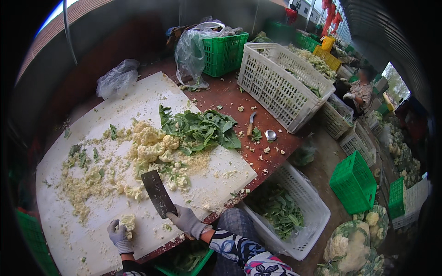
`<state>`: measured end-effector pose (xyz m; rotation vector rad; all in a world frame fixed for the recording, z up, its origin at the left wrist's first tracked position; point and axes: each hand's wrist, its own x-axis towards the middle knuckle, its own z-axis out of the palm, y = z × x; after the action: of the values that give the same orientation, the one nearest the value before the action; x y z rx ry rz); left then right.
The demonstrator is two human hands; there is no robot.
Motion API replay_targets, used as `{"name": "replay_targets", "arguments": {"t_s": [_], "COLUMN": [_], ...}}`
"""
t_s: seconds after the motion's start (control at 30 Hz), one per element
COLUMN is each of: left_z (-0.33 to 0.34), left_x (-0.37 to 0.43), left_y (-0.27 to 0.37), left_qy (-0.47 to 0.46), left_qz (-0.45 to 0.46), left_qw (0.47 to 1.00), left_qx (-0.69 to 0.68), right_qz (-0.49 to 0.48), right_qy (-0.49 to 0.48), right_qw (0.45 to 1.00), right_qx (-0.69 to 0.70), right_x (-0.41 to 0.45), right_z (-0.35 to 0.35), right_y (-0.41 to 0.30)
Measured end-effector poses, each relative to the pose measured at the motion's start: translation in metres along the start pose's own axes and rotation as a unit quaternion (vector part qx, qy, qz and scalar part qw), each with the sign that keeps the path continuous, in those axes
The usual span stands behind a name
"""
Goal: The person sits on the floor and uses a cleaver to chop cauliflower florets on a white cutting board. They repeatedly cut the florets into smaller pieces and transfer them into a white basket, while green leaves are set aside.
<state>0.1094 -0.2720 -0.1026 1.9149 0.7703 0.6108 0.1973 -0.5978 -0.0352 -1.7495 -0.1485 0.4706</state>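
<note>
My left hand [119,237], in a grey glove, grips a piece of cauliflower [128,223] near the front edge of the white board [138,96]. My right hand [188,220], also gloved, is closed on a cleaver [159,195]; its dark blade points up and left over the board. Cut cauliflower florets [148,141] are heaped beyond the blade, with green leaves [203,129] beside them. Crumbs and small florets are scattered to the left. A hooked knife with a wooden handle [249,129] lies on the red tabletop [224,93], near a small round metal lid [270,135].
A white crate [276,100] and a green crate [224,55] stand at the back, with clear plastic bags [119,79] nearby. A white crate of leaves [310,238] stands right of my knee. Bagged cauliflowers [350,245] lie right; a person [361,91] sits farther off.
</note>
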Motion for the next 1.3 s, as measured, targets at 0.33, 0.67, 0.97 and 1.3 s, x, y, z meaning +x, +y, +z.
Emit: {"name": "replay_targets", "arguments": {"t_s": [0.33,0.67,0.97,1.3], "left_z": [0.0,0.011,-0.013,-0.036], "left_x": [0.02,0.025,0.032,-0.039], "left_y": [0.055,0.059,0.041,0.043], "left_qy": [-0.115,-0.119,-0.245,0.006], "left_qz": [-0.023,0.004,0.099,-0.069], "left_qw": [0.97,0.962,0.96,0.996], "left_qx": [0.213,0.244,0.091,0.053], "right_qz": [0.01,0.0,0.019,-0.078], "right_qy": [0.039,0.047,-0.003,-0.095], "right_qw": [0.999,0.993,0.958,0.821], "right_qx": [-0.036,-0.109,-0.285,-0.558], "right_x": [-0.059,-0.082,-0.074,-0.045], "right_z": [0.019,0.017,0.024,0.066], "right_y": [-0.017,-0.014,-0.022,-0.095]}}
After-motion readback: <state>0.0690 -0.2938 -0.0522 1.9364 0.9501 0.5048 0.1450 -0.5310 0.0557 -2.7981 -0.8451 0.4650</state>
